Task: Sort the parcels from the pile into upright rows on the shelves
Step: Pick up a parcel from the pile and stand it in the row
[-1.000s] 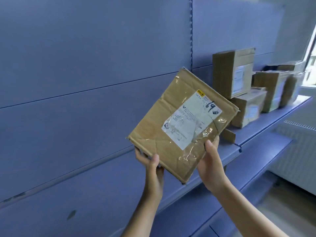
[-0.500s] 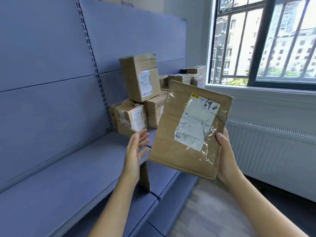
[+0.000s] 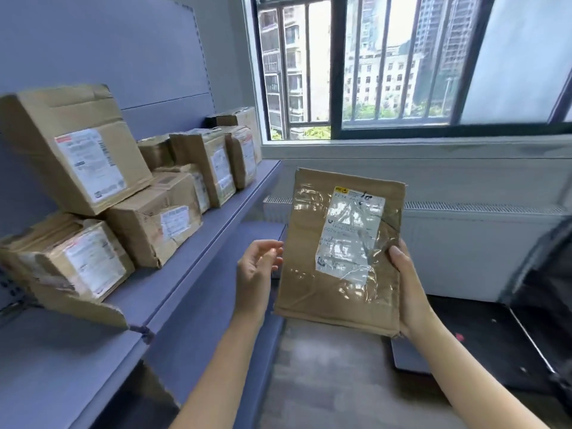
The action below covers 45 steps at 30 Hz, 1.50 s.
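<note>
Right hand [image 3: 408,289] grips the flat parcel [image 3: 309,292] by its edge — left hand [image 3: 253,274] hovers just beside it, fingers loosely spread.

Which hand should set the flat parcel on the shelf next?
Probably right: the right hand grips the flat parcel by its edge, while the left hand is open beside it, holding nothing, nearer the shelf to guide it.
</note>
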{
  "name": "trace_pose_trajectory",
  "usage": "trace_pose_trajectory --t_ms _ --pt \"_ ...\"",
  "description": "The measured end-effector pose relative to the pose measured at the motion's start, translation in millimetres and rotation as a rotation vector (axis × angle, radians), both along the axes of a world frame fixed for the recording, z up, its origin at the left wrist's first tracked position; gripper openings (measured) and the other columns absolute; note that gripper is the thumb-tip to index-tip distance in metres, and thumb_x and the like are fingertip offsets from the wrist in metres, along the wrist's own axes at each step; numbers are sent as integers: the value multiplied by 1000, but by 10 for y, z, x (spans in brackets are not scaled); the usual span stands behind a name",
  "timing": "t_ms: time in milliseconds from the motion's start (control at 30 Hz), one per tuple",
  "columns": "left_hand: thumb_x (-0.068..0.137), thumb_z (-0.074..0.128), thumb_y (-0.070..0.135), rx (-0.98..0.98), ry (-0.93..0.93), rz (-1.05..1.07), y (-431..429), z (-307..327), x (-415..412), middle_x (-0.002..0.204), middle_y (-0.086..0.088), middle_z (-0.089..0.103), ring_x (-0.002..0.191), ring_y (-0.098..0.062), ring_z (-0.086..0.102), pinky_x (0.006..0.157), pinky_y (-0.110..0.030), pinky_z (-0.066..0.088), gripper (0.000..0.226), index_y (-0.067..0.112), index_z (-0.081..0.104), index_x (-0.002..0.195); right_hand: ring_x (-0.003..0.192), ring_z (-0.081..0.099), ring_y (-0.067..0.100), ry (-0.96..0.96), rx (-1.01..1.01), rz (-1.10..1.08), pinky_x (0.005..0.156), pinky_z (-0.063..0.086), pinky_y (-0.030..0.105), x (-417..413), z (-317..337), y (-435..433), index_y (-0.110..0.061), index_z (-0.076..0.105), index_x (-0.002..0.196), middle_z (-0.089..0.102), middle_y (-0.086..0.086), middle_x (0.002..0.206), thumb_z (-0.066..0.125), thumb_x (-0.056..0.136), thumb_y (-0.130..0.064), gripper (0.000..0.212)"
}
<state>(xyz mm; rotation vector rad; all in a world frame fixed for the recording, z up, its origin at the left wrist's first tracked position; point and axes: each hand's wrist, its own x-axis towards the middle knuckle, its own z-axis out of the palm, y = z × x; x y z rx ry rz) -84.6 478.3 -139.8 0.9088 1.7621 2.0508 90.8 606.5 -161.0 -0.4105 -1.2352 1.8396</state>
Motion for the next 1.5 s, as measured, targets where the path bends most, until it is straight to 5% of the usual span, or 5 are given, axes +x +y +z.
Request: trace_pose_trajectory --t_ms 233,667,867,1267,1500 --pt "88 55 18 -3 12 -37 717 -171 -487 62 9 63 59 -9 53 58 -29 43 13 13 64 80 117 59 36 -41 -25 -71 102 41 58 -410 -29 568 -22 46 139 60 14 132 55 86 -32 55" --pt "96 50 14 -58 -29 87 1488 -188 -1537 82 -2 67 79 -16 62 77 -29 50 17 15 63 87 102 67 26 -56 -91 61 73 61 39 -1623 -90 1539 -20 49 137 63 13 127 54 89 -35 50" --pt "99 45 8 -9 -66 325 1958 -72 -1983 85 -2 66 81 -17 62 76 -26 49 22 17 63 88 101 69 28 -85 -65 324 67 61 39 -2264 89 2278 -26 59 124 68 8 118 85 46 -62 90" --pt "86 46 23 88 100 556 2555 451 -2283 78 10 66 79 -11 62 70 -16 47 17 14 61 89 95 70 23 48 -5 650 67 60 37 -3380 636 3262 -33 67 109 69 7 115 54 82 -36 31" --pt "93 42 8 204 264 625 2515 1112 -2652 74 15 61 71 -2 56 66 -14 44 14 13 54 91 74 73 20 53 111 845 57 58 31 -3976 1276 3242 -19 67 114 75 6 92 87 30 -65 98"
